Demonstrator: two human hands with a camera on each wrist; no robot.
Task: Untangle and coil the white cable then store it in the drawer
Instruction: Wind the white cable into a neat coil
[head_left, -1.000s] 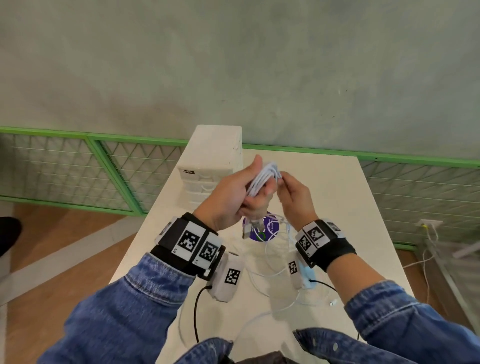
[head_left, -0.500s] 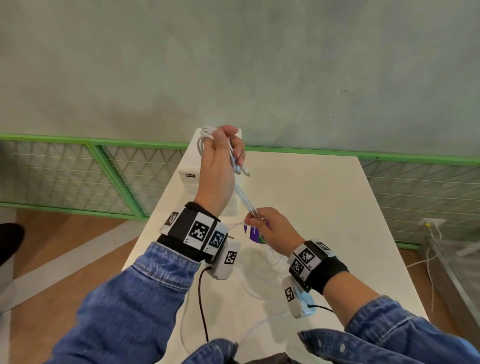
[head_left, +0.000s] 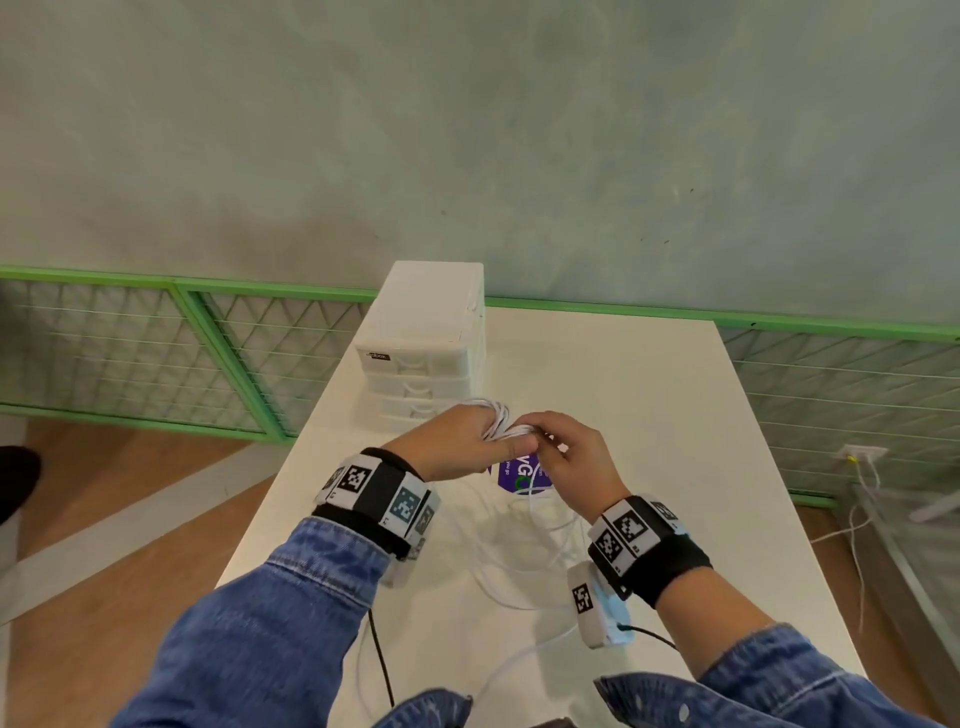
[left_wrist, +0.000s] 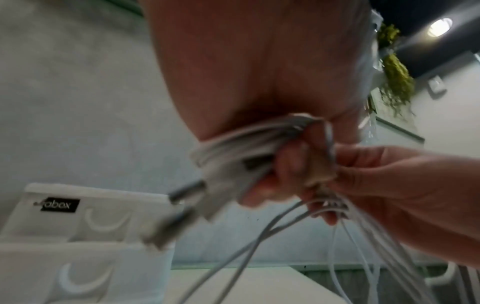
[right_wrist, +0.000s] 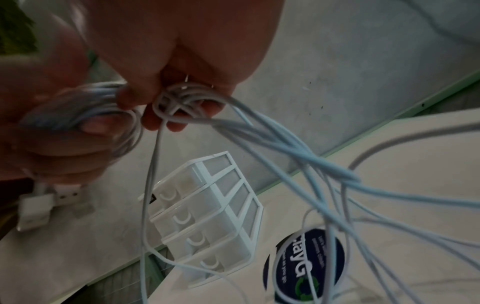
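**Both hands meet on the cable above a white table**

White table (head_left: 649, 395) runs away from the person toward a grey-green wall, with a green mesh rail along its far edge and on the left. Both hands are raised over the middle of it and touch each other. The left hand (head_left: 457, 441) comes in from the left, back upward, its fingers curled round a bundle of loops of the white cable (head_left: 501, 418). The right hand (head_left: 576, 462) reaches in from the right, and its fingertips (right_wrist: 176, 121) pinch a small knot of strands just beside that bundle.

From the pinch, several loose strands hang down and spread in slack curves over the near part of the table, crossing a round purple sticker (head_left: 519, 475). In the left wrist view two plug ends (left_wrist: 166, 230) dangle below the bundle, blurred.

Just beyond the hands, at the far left of the table, stands the white drawer unit (head_left: 423, 343), its drawers all pushed in. To the right of the hands the tabletop is bare as far as its right edge; the near left edge lies close beside the left sleeve.
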